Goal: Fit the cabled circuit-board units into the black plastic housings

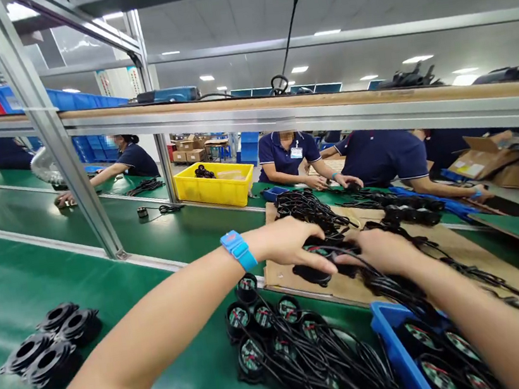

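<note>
My left hand (295, 244), with a blue wrist strap (239, 250), is closed at a round black housing (315, 273) with a circuit board inside, above the cardboard sheet. My right hand (384, 251) is beside it, slightly blurred, its fingers closed around a black cable (369, 268) near the housing. Its fingertips are partly hidden. Below my hands, several similar round housings (252, 356) with green boards stand on the green table, their black cables (329, 357) in a heap. More housings (439, 375) lie in a blue bin (393, 336) under my right forearm.
Several black ring-shaped parts (54, 358) stand at the left on the green table (167, 366). Bundled cables (304, 208) cover part of the cardboard (284, 277). A metal frame post (67, 156) and shelf (276, 106) stand ahead. Beyond are a yellow bin (214, 191) and co-workers (288, 159).
</note>
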Demonstrator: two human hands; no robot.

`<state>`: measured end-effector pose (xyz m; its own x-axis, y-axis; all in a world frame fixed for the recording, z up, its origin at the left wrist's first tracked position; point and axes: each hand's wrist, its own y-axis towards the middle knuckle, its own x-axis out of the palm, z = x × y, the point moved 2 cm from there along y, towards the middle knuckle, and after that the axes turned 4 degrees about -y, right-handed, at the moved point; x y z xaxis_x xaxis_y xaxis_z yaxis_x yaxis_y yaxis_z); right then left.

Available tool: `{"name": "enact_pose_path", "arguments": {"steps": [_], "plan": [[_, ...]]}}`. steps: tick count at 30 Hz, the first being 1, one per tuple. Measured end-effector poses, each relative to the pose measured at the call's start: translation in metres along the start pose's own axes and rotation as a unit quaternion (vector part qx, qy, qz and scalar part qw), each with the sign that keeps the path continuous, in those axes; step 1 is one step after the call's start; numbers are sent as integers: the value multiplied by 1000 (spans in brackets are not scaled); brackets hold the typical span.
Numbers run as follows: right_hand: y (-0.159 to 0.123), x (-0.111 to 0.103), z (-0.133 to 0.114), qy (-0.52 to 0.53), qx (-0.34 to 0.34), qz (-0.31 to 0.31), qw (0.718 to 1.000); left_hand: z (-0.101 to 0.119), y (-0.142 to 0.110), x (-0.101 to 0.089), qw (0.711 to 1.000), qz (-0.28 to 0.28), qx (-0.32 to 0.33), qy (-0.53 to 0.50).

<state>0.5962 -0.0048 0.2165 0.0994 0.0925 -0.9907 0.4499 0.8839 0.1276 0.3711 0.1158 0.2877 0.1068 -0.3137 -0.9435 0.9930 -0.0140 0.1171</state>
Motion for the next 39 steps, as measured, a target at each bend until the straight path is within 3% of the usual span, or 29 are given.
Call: {"name": "enact_pose_path", "arguments": {"steps": [4, 7, 11, 16, 19, 21, 27, 30, 35, 39], "plan": [[34, 64, -20, -35, -19, -84, 996, -54, 19, 48, 996, -72, -60, 8], [42, 79, -27, -37, -19, -62, 997, -87, 24, 73, 992, -88, -93, 18], [21, 80, -27, -32, -45, -19, 998, -117, 34, 91, 987, -93, -128, 17], [-24, 109, -51, -39, -90, -109, 989, -139, 47, 111, 985, -89, -149, 19], [-37, 119, -63, -40, -108, -122, 986, -147, 48, 123, 982, -95, -162, 34], [-39, 112, -56, -33, -111, -124, 985, -150, 47, 128, 981, -93, -164, 38], [-29, 56, 19, -63, -26, -81, 994, -143, 62, 140, 987, -64, -144, 15], [-20, 46, 39, -109, 6, -27, 994, -132, 79, 152, 989, -33, -142, 0], [-22, 73, 21, -128, -23, 13, 991, -122, 83, 163, 987, 22, -160, -7], [-30, 98, -5, -92, -65, -1, 994, -115, 53, 145, 988, 68, -135, -29]]}}
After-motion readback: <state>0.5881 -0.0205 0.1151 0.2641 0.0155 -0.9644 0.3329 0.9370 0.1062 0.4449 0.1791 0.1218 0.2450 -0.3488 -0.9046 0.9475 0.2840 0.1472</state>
